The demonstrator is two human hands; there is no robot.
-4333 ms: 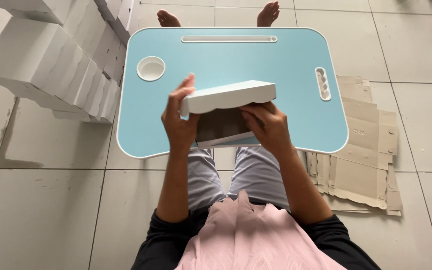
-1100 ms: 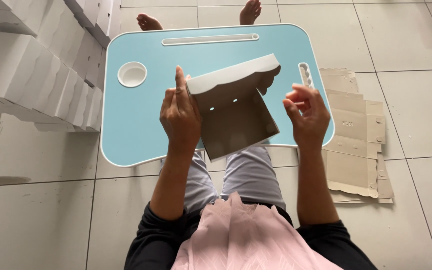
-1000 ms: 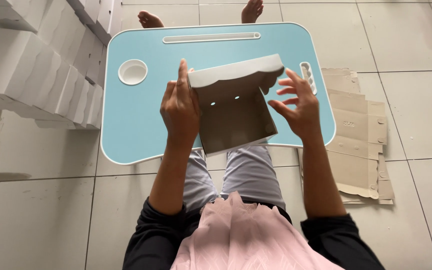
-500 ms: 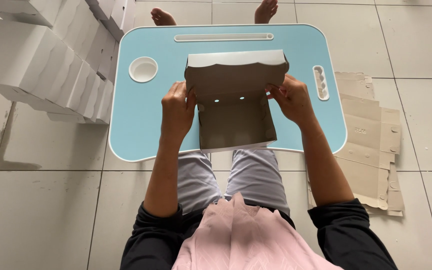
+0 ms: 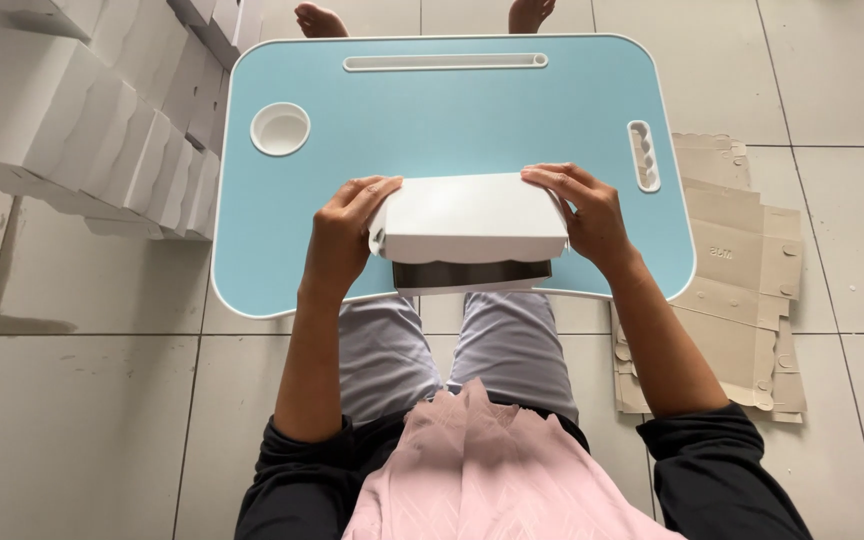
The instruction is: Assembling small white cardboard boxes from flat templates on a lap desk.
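Note:
A white cardboard box (image 5: 467,218) with its lid nearly down rests on the near edge of a light blue lap table (image 5: 452,120). A dark gap shows under the lid at the front. My left hand (image 5: 344,240) grips the box's left side, fingers on the lid's corner. My right hand (image 5: 584,212) holds the right side, fingers spread over the lid's far right corner.
Rows of folded white boxes (image 5: 82,130) are stacked on the tiled floor to the left. A pile of flat brown cardboard blanks (image 5: 742,280) lies to the right. The table has a round cup recess (image 5: 280,128) and slots. My bare feet (image 5: 320,18) show beyond it.
The lid stood upright with the brown inside showing; now both hands have folded it down over the box, which sits lower on the table's near edge.

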